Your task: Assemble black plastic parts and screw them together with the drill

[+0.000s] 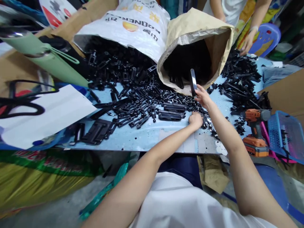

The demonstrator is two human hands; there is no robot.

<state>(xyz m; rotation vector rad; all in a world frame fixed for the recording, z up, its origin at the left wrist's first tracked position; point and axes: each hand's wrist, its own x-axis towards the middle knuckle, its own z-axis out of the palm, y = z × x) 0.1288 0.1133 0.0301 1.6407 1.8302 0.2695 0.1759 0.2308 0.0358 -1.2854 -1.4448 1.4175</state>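
Observation:
Raised before the mouth of a brown paper sack [226,47], my right hand [201,96] grips a long, glossy black plastic bar [193,83], tilted nearly upright. My left hand [196,120] rests low over small dark and metallic parts [206,122] at the table's middle. Its fingers are curled, and what they hold, if anything, is hidden. Just left of it lie stacked black bars [172,114]. Farther left spreads a heap of slotted black plastic pieces [136,109]. The sack's inside is dark, with some black pieces near its lip.
A white woven sack [133,25] spills black parts at the back. A green bottle [54,60] leans at left beside a white sheet [47,114]. At right are an orange cordless drill [255,133], a blue basket [289,136] and another black heap [242,79], near a co-worker's hand [247,42].

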